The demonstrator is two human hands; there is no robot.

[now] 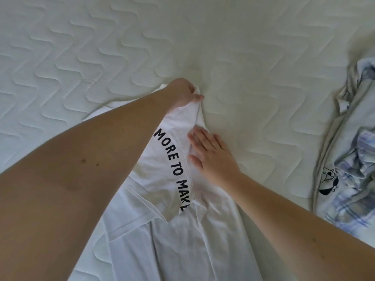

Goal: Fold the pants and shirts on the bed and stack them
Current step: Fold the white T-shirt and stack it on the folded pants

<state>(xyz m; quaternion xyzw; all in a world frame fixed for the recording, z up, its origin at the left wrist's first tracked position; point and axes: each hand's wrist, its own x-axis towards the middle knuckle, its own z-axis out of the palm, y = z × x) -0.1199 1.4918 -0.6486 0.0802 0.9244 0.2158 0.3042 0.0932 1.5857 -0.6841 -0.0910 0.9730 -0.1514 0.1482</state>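
While a white shirt [162, 199] lies spread on the bed [243, 57], its far edge is pinched by the left hand [182, 93]; the right hand [211, 155] is pressed flat on it, fingers [197, 138] straight. Crumpled clothes [349, 159] are seen at right.

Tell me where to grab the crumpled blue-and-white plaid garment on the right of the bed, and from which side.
Grip the crumpled blue-and-white plaid garment at its raised ruffled folds, coming from its left with the right hand: those ridges stand up off the quilted white mattress, while its right part runs out of view.
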